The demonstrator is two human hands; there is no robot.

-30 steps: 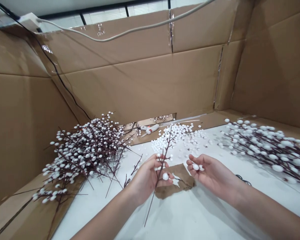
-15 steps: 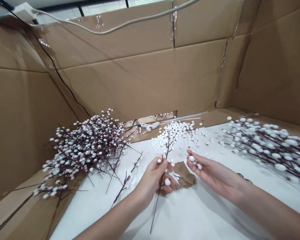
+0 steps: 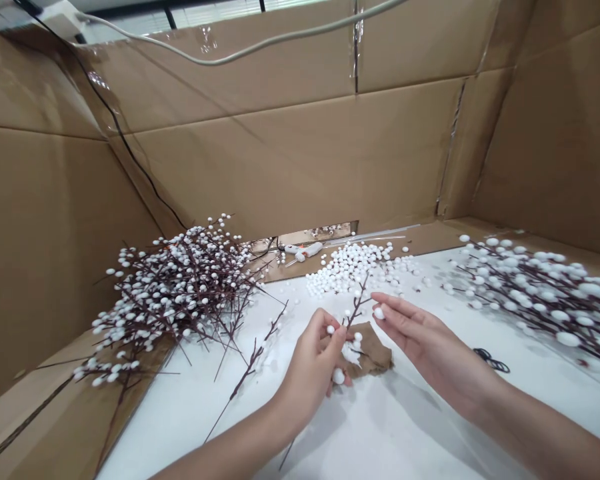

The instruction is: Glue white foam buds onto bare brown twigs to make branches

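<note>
Evidently, the left hand (image 3: pixel 307 373) serves as the clamp: its fingers are closed in a pinch on a slender dark-brown forked twig (image 3: pixel 356 311), tilted over the middle of the white tabletop (image 3: pixel 370 443), with the bare forks left free above the grip. White beads show beside those fingers. The right hand (image 3: pixel 433 340) is turned inward, its fingers nearly together at the tips around a glossy white oval bead (image 3: pixel 379 313), seemingly so that the bead faces the twig's side fork. Whether bead and fork touch, I cannot tell.

Below lies a torn brown cardboard scrap (image 3: pixel 377 357) bearing an uneven white patch (image 3: pixel 351 355), probably there to shield the tabletop. A loose heap of white beads (image 3: pixel 350 261) sits just beyond, likely for easy reach. Tangled beaded branches (image 3: pixel 175 283) lie at far left, while neatly aligned beaded stems (image 3: pixel 545 300) at right keep apart, perhaps to avoid mixing.
</note>
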